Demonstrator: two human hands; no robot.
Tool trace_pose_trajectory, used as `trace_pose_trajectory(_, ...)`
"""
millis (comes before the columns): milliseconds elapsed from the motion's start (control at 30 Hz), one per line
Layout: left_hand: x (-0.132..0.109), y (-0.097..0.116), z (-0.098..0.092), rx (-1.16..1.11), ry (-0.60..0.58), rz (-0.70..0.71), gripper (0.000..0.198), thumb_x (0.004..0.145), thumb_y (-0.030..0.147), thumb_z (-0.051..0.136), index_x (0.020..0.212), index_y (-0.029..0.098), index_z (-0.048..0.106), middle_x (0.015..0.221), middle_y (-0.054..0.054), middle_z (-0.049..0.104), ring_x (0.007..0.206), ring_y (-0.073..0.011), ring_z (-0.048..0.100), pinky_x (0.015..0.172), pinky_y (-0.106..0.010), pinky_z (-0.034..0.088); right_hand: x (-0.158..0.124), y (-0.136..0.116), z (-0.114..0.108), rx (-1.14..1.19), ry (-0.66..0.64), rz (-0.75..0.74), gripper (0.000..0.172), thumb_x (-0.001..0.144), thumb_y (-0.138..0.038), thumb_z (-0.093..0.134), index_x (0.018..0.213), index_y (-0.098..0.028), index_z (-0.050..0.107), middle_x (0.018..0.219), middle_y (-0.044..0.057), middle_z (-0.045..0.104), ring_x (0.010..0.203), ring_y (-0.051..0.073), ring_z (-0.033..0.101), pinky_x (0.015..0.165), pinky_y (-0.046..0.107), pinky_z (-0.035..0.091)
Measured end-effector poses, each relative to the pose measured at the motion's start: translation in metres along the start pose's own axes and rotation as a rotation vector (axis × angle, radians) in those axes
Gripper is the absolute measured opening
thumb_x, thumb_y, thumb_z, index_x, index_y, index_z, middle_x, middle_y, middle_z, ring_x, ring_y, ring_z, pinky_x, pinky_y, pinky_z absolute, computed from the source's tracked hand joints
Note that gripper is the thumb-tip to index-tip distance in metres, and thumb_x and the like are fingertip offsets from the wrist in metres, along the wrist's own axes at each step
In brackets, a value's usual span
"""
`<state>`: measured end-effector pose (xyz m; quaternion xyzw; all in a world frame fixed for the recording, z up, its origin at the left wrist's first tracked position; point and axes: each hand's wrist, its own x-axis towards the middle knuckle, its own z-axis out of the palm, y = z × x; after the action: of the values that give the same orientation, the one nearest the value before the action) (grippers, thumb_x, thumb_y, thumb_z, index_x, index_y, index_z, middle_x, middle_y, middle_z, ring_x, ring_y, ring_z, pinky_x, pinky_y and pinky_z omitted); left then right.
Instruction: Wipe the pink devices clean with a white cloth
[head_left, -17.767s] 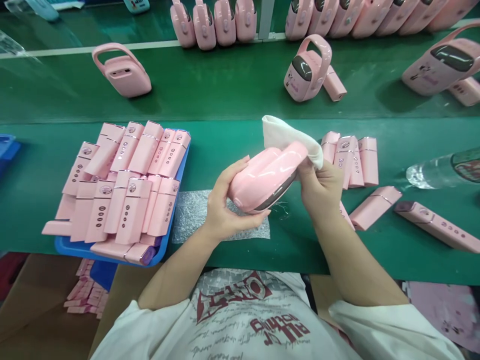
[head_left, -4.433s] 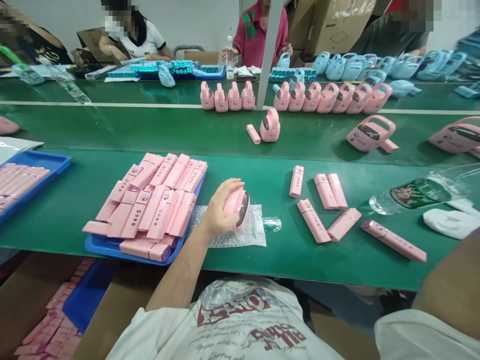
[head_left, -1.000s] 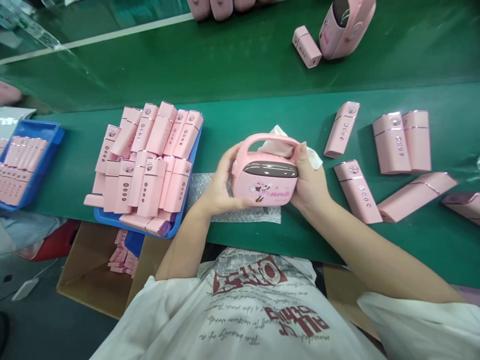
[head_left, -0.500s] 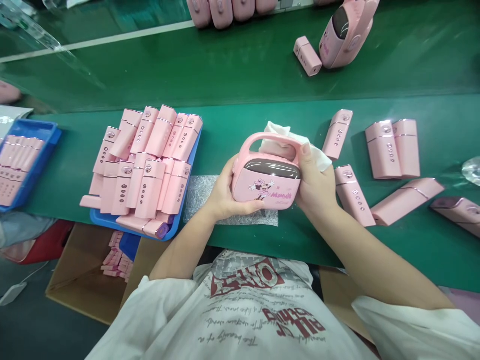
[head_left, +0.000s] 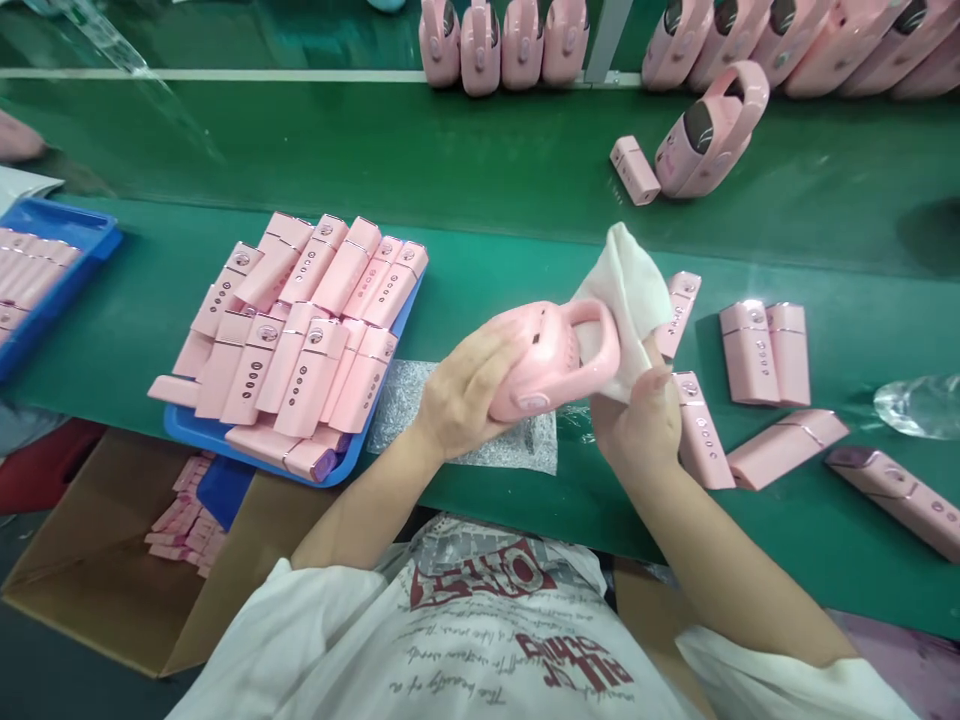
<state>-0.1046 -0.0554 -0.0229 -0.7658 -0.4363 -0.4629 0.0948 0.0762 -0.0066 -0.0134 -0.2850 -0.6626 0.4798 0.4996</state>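
Note:
My left hand (head_left: 471, 388) is closed around the body of a pink speaker (head_left: 541, 345) with a loop handle. The speaker is tipped on its side, handle pointing right, its printed face out of sight. In my right hand (head_left: 639, 420) a white cloth (head_left: 628, 290) is gripped, standing up beside the handle; whether it touches the handle I cannot tell. Below them a bubble-wrap bag (head_left: 409, 400) lies on the green table (head_left: 495, 260). Just right of my right hand lie several pink microphones, the nearest a pink box-shaped microphone (head_left: 701, 430).
A blue tray (head_left: 349, 465) heaped with similar pink pieces stands on the left, a second blue tray (head_left: 94, 235) farther left. On the raised shelf (head_left: 375, 150) sit another pink speaker (head_left: 701, 140) and a row of them behind. An open carton (head_left: 82, 580) is below the table edge.
The speaker has been turned from its printed face onto its side. My right hand has left the handle and moved right with the cloth. The camera view has shifted upward.

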Motion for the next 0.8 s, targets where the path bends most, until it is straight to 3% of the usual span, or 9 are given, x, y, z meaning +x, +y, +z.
trace_pose_trajectory(67, -0.001, -0.002, 0.002, 0.061, 0.011, 0.126, 0.067, 0.08, 0.033, 0.071, 0.139, 0.025, 0.042, 0.129, -0.011, 0.061, 0.127, -0.0282, 0.054, 0.102, -0.046, 0.05, 0.002, -0.003, -0.001, 0.141, 0.035, 0.094, 0.059, 0.086, -0.065, 0.049, 0.13, -0.025, 0.052, 0.131, 0.011, 0.057, 0.127, 0.032, 0.053, 0.104, 0.048, 0.049)
trace_pose_trajectory(133, -0.004, -0.001, 0.005, 0.098, -0.004, 0.187, 0.053, 0.083, 0.027, 0.067, 0.132, 0.032, 0.049, 0.128, -0.007, 0.062, 0.127, -0.0256, 0.054, 0.103, -0.046, 0.05, 0.003, -0.006, -0.003, 0.178, 0.07, 0.182, 0.054, 0.079, -0.056, 0.064, 0.122, -0.025, 0.056, 0.126, 0.01, 0.06, 0.122, 0.032, 0.056, 0.104, 0.049, 0.049)
trace_pose_trajectory(300, -0.007, 0.006, 0.013, 0.071, 0.057, 0.124, 0.053, 0.08, 0.019, 0.068, 0.127, 0.039, 0.053, 0.137, -0.003, 0.046, 0.133, -0.0262, 0.046, 0.107, -0.047, 0.047, -0.002, -0.009, -0.005, 0.183, 0.149, 0.147, 0.056, 0.078, -0.034, 0.064, 0.132, -0.029, 0.05, 0.133, 0.01, 0.056, 0.125, 0.03, 0.055, 0.101, 0.048, 0.051)
trace_pose_trajectory(400, -0.007, 0.01, 0.018, 0.032, 0.07, -0.003, 0.07, 0.078, 0.023, 0.072, 0.139, 0.036, 0.041, 0.148, -0.008, 0.031, 0.14, -0.0327, 0.036, 0.11, -0.053, 0.042, -0.006, -0.007, -0.001, 0.21, 0.214, 0.13, 0.06, 0.074, -0.024, 0.062, 0.133, -0.029, 0.05, 0.136, 0.009, 0.055, 0.129, 0.03, 0.052, 0.107, 0.051, 0.045)
trace_pose_trajectory(533, -0.007, 0.014, 0.017, -0.069, -0.048, -0.265, 0.094, 0.073, 0.04, 0.077, 0.15, 0.032, 0.023, 0.154, -0.016, 0.023, 0.143, -0.0397, 0.028, 0.112, -0.06, 0.034, -0.01, -0.003, 0.005, 0.199, 0.285, 0.141, 0.057, 0.075, -0.019, 0.06, 0.131, -0.029, 0.053, 0.138, 0.008, 0.055, 0.13, 0.03, 0.051, 0.108, 0.052, 0.044)
trace_pose_trajectory(700, -0.012, 0.012, 0.013, -0.531, -0.259, -0.694, 0.137, 0.052, 0.049, 0.088, 0.153, 0.034, -0.003, 0.153, -0.017, 0.029, 0.137, -0.0384, 0.039, 0.107, -0.055, 0.043, -0.011, -0.003, 0.004, 0.224, 0.298, 0.117, 0.058, 0.072, -0.011, 0.059, 0.126, -0.031, 0.059, 0.133, 0.004, 0.06, 0.125, 0.028, 0.056, 0.108, 0.049, 0.044)
trace_pose_trajectory(800, -0.013, 0.004, 0.011, -0.808, -0.28, -0.893, 0.138, 0.05, 0.049, 0.089, 0.153, 0.032, -0.001, 0.15, -0.017, 0.037, 0.133, -0.0378, 0.045, 0.104, -0.054, 0.045, -0.008, -0.008, 0.001, 0.265, 0.336, 0.159, 0.056, 0.067, -0.008, 0.061, 0.117, -0.03, 0.067, 0.117, 0.001, 0.07, 0.11, 0.025, 0.066, 0.093, 0.039, 0.056)
